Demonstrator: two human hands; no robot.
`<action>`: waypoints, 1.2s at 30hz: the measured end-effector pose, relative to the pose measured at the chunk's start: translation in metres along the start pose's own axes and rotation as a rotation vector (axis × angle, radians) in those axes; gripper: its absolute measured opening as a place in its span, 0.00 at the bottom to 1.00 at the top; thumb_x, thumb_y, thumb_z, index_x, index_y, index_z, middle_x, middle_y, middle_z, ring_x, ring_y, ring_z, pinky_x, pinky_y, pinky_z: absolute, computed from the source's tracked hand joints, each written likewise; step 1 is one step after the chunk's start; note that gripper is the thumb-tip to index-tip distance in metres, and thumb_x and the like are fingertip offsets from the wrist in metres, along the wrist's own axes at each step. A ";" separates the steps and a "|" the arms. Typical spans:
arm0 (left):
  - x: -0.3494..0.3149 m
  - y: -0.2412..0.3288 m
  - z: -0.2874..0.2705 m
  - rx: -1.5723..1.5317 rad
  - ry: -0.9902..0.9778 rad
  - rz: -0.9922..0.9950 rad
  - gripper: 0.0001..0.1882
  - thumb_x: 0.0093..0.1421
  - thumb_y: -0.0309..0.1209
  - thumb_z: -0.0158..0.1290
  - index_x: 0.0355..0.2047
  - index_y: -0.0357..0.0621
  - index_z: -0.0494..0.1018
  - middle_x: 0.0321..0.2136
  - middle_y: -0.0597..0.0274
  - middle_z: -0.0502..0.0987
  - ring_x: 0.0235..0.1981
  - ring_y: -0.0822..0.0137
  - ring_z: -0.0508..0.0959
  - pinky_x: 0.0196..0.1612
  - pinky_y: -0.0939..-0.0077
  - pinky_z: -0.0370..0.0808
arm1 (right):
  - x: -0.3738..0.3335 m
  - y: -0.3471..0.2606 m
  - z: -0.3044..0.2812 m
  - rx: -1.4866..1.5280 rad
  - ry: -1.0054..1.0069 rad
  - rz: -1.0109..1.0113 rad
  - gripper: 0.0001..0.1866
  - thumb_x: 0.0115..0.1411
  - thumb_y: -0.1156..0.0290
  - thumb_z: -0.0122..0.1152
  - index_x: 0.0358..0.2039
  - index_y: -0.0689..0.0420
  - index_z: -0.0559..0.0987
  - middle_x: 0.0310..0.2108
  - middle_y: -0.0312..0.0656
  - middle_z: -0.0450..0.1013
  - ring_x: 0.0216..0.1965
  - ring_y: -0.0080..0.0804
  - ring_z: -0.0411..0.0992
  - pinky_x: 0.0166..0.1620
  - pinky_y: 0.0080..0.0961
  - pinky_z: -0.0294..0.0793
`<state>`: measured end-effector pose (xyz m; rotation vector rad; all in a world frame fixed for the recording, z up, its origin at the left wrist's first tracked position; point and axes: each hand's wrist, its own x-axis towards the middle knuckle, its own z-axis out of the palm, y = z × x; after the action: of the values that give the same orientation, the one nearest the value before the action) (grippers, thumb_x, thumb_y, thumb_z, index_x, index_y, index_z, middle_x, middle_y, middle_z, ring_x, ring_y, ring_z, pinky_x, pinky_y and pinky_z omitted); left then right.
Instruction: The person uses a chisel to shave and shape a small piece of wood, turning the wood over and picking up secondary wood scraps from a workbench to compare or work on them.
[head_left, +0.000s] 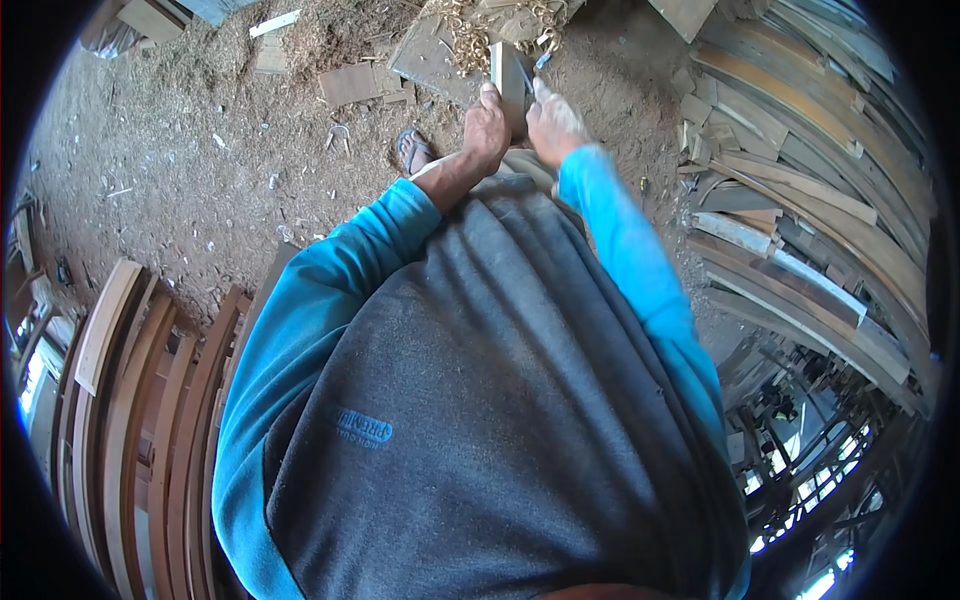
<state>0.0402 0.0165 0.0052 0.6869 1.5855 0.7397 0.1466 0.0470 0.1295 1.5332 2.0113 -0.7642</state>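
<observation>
Looking down through the head view, and here are both hands, close together near the top edge. The left hand [486,132] has its fingers closed around a wooden piece [512,92], thumb up along its near side; that piece stands out just beyond those fingers, between the two hands. The right hand [556,128] is just across from it, bent at the knuckles, and whether its fingers pinch or merely press, I cannot tell.

Now the ground [260,190]: brown, dusty earth, running out left of the fingers, littered with chips and pale scraps. Right beyond the fingertips, curly wood shavings [468,38] heap up over a flat board [425,58], with a small blue object [543,61] just past the right fingers. A brown panel [347,85] lies left of the left fingers, and nearer, a sandalled foot [412,149]. Well off to the right of the fingers, stacked boards [800,110] climb toward the rim; far behind the left hand, long planks [130,400] bend with the lens.

And the hard parts: motion smears the right hand, and a thin sliver [526,80] by its fingertips is too small to name. The left fingertips are hidden, the dark shirt [480,400] covers the lap, and the lower-right clutter [800,450] dissolves into glare and shadow.
</observation>
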 end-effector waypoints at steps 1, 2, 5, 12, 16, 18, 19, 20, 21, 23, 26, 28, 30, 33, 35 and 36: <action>0.002 -0.003 0.000 -0.007 -0.009 -0.003 0.40 0.75 0.57 0.32 0.48 0.26 0.76 0.34 0.34 0.80 0.37 0.43 0.80 0.42 0.52 0.75 | 0.015 0.009 0.004 -0.147 -0.032 -0.059 0.26 0.70 0.65 0.39 0.58 0.74 0.72 0.66 0.63 0.64 0.62 0.55 0.68 0.63 0.45 0.70; 0.006 -0.003 -0.003 -0.017 -0.003 -0.008 0.40 0.75 0.57 0.32 0.48 0.26 0.76 0.33 0.34 0.80 0.37 0.43 0.80 0.42 0.51 0.75 | 0.013 0.010 0.012 -0.070 0.004 -0.074 0.26 0.70 0.66 0.40 0.59 0.74 0.72 0.64 0.63 0.66 0.59 0.57 0.69 0.62 0.45 0.71; 0.003 0.010 -0.016 -0.073 -0.007 -0.204 0.42 0.75 0.59 0.31 0.46 0.25 0.77 0.31 0.40 0.80 0.34 0.51 0.81 0.39 0.54 0.76 | -0.040 -0.022 0.011 0.366 0.229 -0.008 0.26 0.69 0.66 0.45 0.62 0.69 0.71 0.49 0.65 0.76 0.46 0.63 0.77 0.57 0.50 0.74; -0.004 0.018 -0.036 -0.385 -0.212 0.036 0.40 0.72 0.61 0.43 0.47 0.27 0.77 0.35 0.52 0.82 0.37 0.62 0.81 0.43 0.64 0.79 | 0.010 0.000 -0.037 0.973 0.202 0.190 0.26 0.71 0.62 0.53 0.65 0.61 0.71 0.32 0.48 0.79 0.28 0.35 0.79 0.34 0.33 0.80; 0.018 0.016 -0.054 -0.237 -0.258 0.153 0.32 0.69 0.54 0.54 0.53 0.34 0.78 0.39 0.57 0.83 0.38 0.66 0.81 0.46 0.68 0.78 | -0.047 0.000 -0.054 1.690 0.348 -0.119 0.22 0.71 0.65 0.54 0.61 0.63 0.73 0.31 0.39 0.74 0.28 0.27 0.76 0.32 0.26 0.77; 0.030 0.024 -0.058 -0.082 -0.201 0.169 0.30 0.68 0.52 0.55 0.53 0.34 0.77 0.37 0.50 0.84 0.38 0.61 0.81 0.44 0.66 0.78 | -0.056 0.006 -0.052 1.710 0.407 -0.209 0.20 0.70 0.64 0.53 0.54 0.67 0.75 0.30 0.39 0.73 0.30 0.29 0.76 0.35 0.26 0.76; 0.037 0.028 -0.062 0.002 -0.178 0.184 0.29 0.67 0.52 0.55 0.52 0.35 0.77 0.37 0.47 0.84 0.39 0.57 0.82 0.44 0.63 0.78 | -0.059 0.007 -0.050 1.747 0.386 -0.221 0.18 0.70 0.65 0.54 0.51 0.66 0.76 0.29 0.39 0.73 0.30 0.29 0.75 0.35 0.26 0.76; 0.044 0.031 -0.066 0.086 -0.155 0.200 0.28 0.67 0.51 0.55 0.52 0.36 0.77 0.37 0.43 0.83 0.39 0.52 0.83 0.44 0.61 0.78 | -0.061 0.009 -0.048 1.783 0.364 -0.234 0.17 0.70 0.65 0.54 0.48 0.66 0.78 0.28 0.39 0.73 0.29 0.28 0.75 0.35 0.25 0.75; 0.049 0.034 -0.069 0.170 -0.131 0.215 0.28 0.66 0.50 0.56 0.52 0.37 0.77 0.36 0.39 0.83 0.40 0.48 0.84 0.44 0.59 0.79 | -0.063 0.009 -0.045 1.819 0.342 -0.248 0.16 0.69 0.65 0.54 0.45 0.66 0.79 0.27 0.39 0.73 0.29 0.27 0.75 0.35 0.25 0.75; 0.049 0.040 -0.069 0.267 -0.006 0.333 0.27 0.65 0.49 0.57 0.53 0.39 0.76 0.38 0.38 0.82 0.41 0.43 0.83 0.46 0.55 0.78 | -0.067 0.015 -0.039 1.863 0.303 -0.234 0.16 0.69 0.65 0.54 0.44 0.67 0.79 0.26 0.39 0.72 0.27 0.27 0.73 0.34 0.24 0.74; 0.057 0.035 -0.075 0.478 0.116 0.496 0.27 0.63 0.44 0.59 0.57 0.40 0.73 0.45 0.39 0.78 0.47 0.43 0.78 0.53 0.51 0.75 | -0.071 0.016 -0.032 1.902 0.279 -0.240 0.18 0.69 0.62 0.54 0.44 0.67 0.78 0.26 0.38 0.70 0.27 0.27 0.71 0.33 0.24 0.72; 0.057 0.037 -0.078 0.608 0.221 0.622 0.28 0.62 0.43 0.59 0.58 0.40 0.73 0.48 0.40 0.75 0.50 0.44 0.76 0.56 0.52 0.73 | -0.075 0.014 -0.029 1.922 0.279 -0.247 0.20 0.69 0.59 0.55 0.45 0.67 0.78 0.26 0.37 0.69 0.26 0.27 0.69 0.32 0.25 0.70; 0.048 0.048 -0.079 0.644 0.235 0.589 0.29 0.62 0.42 0.59 0.59 0.39 0.72 0.49 0.41 0.74 0.52 0.45 0.75 0.57 0.53 0.72 | -0.078 0.014 -0.028 1.903 0.287 -0.235 0.20 0.69 0.59 0.55 0.45 0.67 0.78 0.25 0.37 0.69 0.27 0.27 0.70 0.32 0.24 0.69; 0.037 0.070 -0.080 0.477 0.168 0.601 0.28 0.63 0.41 0.59 0.59 0.38 0.72 0.48 0.41 0.76 0.50 0.47 0.77 0.56 0.56 0.73 | -0.079 0.011 -0.028 1.877 0.297 -0.236 0.19 0.69 0.61 0.54 0.44 0.67 0.79 0.25 0.37 0.70 0.27 0.27 0.70 0.33 0.23 0.70; 0.007 0.114 -0.081 0.177 -0.096 0.395 0.25 0.67 0.43 0.57 0.58 0.40 0.75 0.44 0.47 0.82 0.45 0.52 0.81 0.52 0.60 0.77 | -0.082 0.011 -0.022 1.890 0.313 -0.228 0.17 0.70 0.64 0.53 0.42 0.68 0.80 0.25 0.39 0.71 0.26 0.26 0.70 0.34 0.23 0.71; -0.005 0.124 -0.083 0.107 -0.142 0.388 0.24 0.70 0.44 0.55 0.57 0.39 0.76 0.46 0.50 0.83 0.47 0.60 0.82 0.51 0.65 0.78 | -0.082 0.008 -0.021 1.868 0.310 -0.243 0.17 0.70 0.64 0.53 0.42 0.68 0.80 0.25 0.39 0.71 0.26 0.26 0.70 0.34 0.23 0.71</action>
<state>-0.0378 0.0831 0.1140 1.1216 1.3841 0.8703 0.1739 0.0066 0.1993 2.1626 1.3151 -3.1450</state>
